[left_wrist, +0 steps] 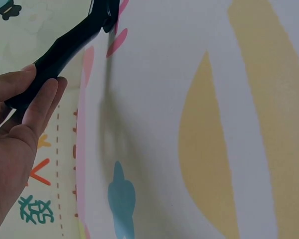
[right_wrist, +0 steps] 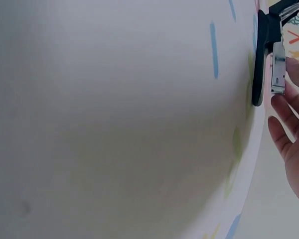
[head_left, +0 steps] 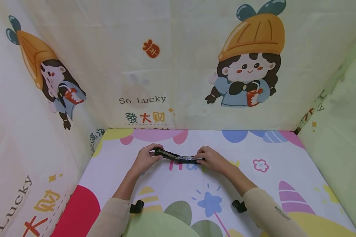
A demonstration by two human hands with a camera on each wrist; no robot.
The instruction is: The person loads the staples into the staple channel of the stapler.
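A black stapler, swung wide open at its hinge, is held between both hands over the middle of the table. My left hand grips the end of its black top arm, thumb on one side and fingers on the other. At the opposite end, my right hand pinches around the silver staple magazine. The black base lies alongside the magazine, with a gap between them at the free end. Part of the stapler's right end is hidden behind the right fingers in the head view.
The table wears a white cover with colourful printed shapes. Pale printed cloth rises as a wall behind it and along both sides. A dark wrist-camera mount sits by the left sleeve, another by the right.
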